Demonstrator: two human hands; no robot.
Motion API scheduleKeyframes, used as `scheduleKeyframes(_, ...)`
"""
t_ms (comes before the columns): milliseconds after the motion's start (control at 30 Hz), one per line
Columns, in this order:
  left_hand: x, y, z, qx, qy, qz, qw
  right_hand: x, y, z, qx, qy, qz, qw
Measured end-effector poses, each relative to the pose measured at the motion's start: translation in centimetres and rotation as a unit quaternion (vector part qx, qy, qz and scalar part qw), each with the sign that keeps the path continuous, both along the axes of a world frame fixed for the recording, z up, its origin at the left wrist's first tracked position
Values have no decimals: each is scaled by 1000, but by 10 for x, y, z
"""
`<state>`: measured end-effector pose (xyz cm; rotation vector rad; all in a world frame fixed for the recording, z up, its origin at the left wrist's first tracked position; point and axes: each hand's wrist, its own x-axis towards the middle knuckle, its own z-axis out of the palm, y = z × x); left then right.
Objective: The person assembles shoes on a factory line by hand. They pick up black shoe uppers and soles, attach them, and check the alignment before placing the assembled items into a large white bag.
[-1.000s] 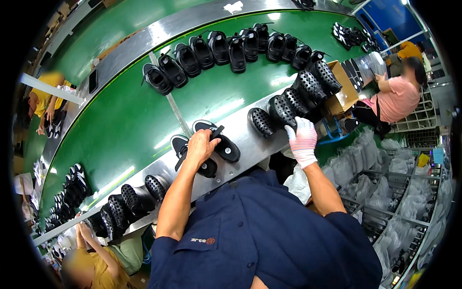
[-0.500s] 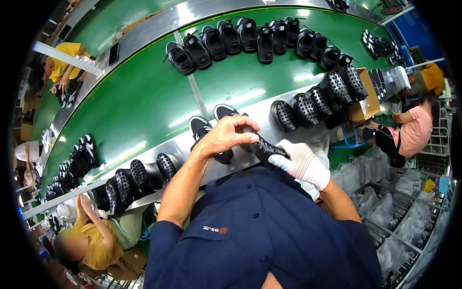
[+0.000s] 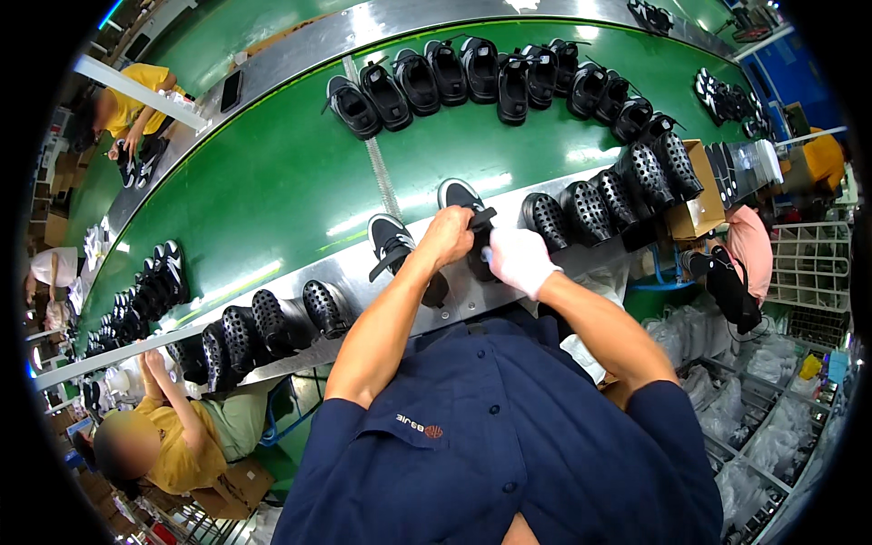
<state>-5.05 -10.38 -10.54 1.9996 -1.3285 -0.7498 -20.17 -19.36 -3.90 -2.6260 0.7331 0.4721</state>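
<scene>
A black shoe with a grey-white toe edge [image 3: 460, 193] lies toe-away on the metal ledge in front of me. My bare left hand [image 3: 448, 234] is closed over its upper, fingers pinched at a black strap [image 3: 482, 218]. My right hand [image 3: 520, 261], in a pale knit glove, is closed against the same shoe's right side near the opening; its fingertips are partly hidden. Just left of my left forearm sits a matching shoe [image 3: 391, 240], its strap hanging to one side. The heel end of the worked shoe is mostly dark between my hands.
Black perforated shoe-shaped forms stand in rows on the metal ledge, right [image 3: 584, 213] and left [image 3: 272, 320]. Several black shoes [image 3: 413, 82] curve across the green belt [image 3: 291, 173]. A cardboard box [image 3: 698, 213] stands right. A co-worker in yellow [image 3: 182, 454] sits left, another in pink [image 3: 752, 245] right.
Earlier both hands held a curved black piece close to my body; now they are farther forward, on the right-hand shoe. The curved piece no longer shows in my hands. The pink-clad co-worker has leaned.
</scene>
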Motion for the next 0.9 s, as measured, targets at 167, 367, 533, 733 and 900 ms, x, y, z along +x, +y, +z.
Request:
scheduleKeyframes(167,2,8,-23,-73,-22,88,993,-3,11,-43,-3,-82,-67,994)
scheduleKeyframes(367,-44,15,-13,23,94,194,976,-9,-8,-74,-33,-143,-113,983)
scheduleKeyframes(533,-50,9,-23,63,11,257,964,23,-12,-87,-36,-64,-125,989)
scheduleKeyframes(733,-86,115,36,-3,-85,298,951,17,-24,-101,-63,-71,-81,992)
scheduleKeyframes(900,-82,141,-35,26,-40,417,908,25,-2,-84,-39,-67,-17,997)
